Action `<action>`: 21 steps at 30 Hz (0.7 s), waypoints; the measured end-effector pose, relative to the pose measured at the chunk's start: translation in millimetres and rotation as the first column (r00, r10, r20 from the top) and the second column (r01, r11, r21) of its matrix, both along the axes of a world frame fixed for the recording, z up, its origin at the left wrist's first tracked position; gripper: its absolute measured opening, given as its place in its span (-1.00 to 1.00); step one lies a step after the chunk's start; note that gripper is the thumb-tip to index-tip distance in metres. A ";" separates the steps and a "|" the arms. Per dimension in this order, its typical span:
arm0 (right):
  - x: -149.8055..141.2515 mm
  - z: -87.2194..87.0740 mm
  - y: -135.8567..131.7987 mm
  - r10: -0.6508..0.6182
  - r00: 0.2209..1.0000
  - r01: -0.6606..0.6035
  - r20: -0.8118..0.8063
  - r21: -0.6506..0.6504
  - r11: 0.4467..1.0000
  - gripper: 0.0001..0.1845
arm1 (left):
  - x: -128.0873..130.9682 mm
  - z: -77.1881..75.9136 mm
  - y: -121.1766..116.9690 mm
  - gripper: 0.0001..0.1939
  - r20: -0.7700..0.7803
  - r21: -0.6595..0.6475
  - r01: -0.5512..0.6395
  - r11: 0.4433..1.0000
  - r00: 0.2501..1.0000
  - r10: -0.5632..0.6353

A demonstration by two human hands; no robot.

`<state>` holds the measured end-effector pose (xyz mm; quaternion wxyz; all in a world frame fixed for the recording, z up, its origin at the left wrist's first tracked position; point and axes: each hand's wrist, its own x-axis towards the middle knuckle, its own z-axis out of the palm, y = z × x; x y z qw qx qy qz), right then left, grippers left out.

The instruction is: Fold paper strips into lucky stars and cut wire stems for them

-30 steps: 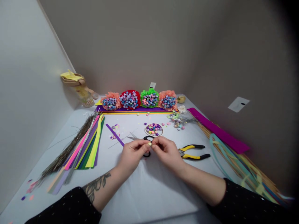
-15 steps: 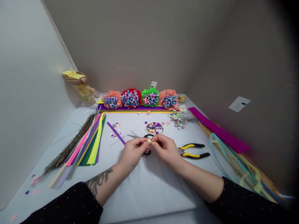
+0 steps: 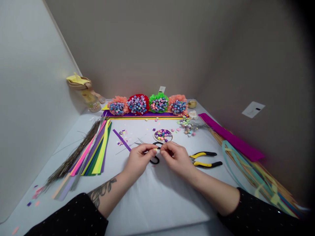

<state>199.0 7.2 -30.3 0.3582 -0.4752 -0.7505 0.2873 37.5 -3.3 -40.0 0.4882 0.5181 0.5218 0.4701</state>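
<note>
A tiny pale yellow paper star point(image 3: 156, 149) is pinched between the thumb and index finger of my left hand point(image 3: 139, 159). Just right of it, my right hand point(image 3: 176, 158) is closed in a pinch, fingertips a small gap from the star; whatever it grips is too small to see. Beneath my hands lie black-handled scissors point(image 3: 155, 160), partly covered. Beyond them stands a small round dish point(image 3: 154, 137) of folded paper stars point(image 3: 162, 134). Yellow-and-black pliers point(image 3: 205, 159) rest right of my right hand. A purple paper strip point(image 3: 121, 140) reaches toward my left hand.
Paper strips point(image 3: 98, 154) and a bundle of thin wires point(image 3: 73, 154) lie on the left. Several star-filled flowers point(image 3: 137, 104) line the back. Wired stars point(image 3: 187, 124) sit back right, with magenta paper point(image 3: 231, 137) and sticks along the right wall.
My fingertips have drawn slightly apart, the left hand moving a little left with the star. The view has shifted slightly; the things on the table stay in place.
</note>
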 end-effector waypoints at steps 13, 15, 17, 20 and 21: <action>-4.3 -0.6 -3.9 -0.061 0.987 0.024 -0.151 -0.239 0.971 -0.89 | 4.9 -9.8 1.4 -0.75 0.324 -0.190 0.095 0.977 0.946 -0.029; -5.0 -0.8 -4.6 -0.073 0.984 0.025 -0.163 -0.277 0.960 -0.88 | 5.7 -10.2 1.6 -0.76 0.342 -0.203 0.099 0.974 0.940 -0.024; -5.2 -0.8 -5.3 -0.081 0.982 0.026 -0.170 -0.301 0.953 -0.87 | 6.6 -10.2 1.6 -0.76 0.348 -0.215 0.103 0.971 0.937 -0.022; -4.5 -0.6 -5.5 -0.085 0.984 0.035 -0.158 -0.295 0.955 -0.87 | 7.2 -10.5 1.3 -0.77 0.337 -0.215 0.113 0.970 0.941 -0.035; -4.1 -0.5 -5.0 -0.082 0.985 0.037 -0.150 -0.282 0.959 -0.87 | 7.3 -10.7 1.2 -0.77 0.331 -0.214 0.118 0.970 0.943 -0.042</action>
